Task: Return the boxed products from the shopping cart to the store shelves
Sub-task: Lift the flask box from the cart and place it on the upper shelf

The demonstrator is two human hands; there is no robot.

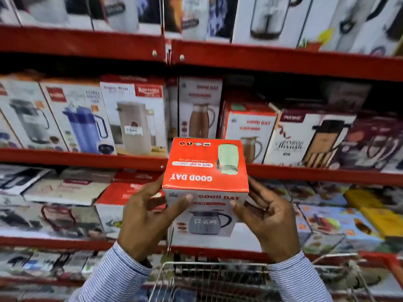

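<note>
I hold a boxed "Good Day" jug point(206, 166) in both hands in front of the red store shelves point(87, 159). Its top is orange-red with upside-down lettering, and its white front shows a grey jug. My left hand point(148, 216) grips the box's left side, thumb across the front. On the right side sits my right hand point(266, 219), its fingers spread along the edge. The wire shopping cart point(209, 277) is below my wrists; what is inside it is blurred.
Three red shelf levels are packed with boxed flasks and jugs. Matching Good Day boxes point(248, 131) stand on the middle shelf just behind the held box. Flat boxes point(65, 190) lie stacked on the lower shelf at left.
</note>
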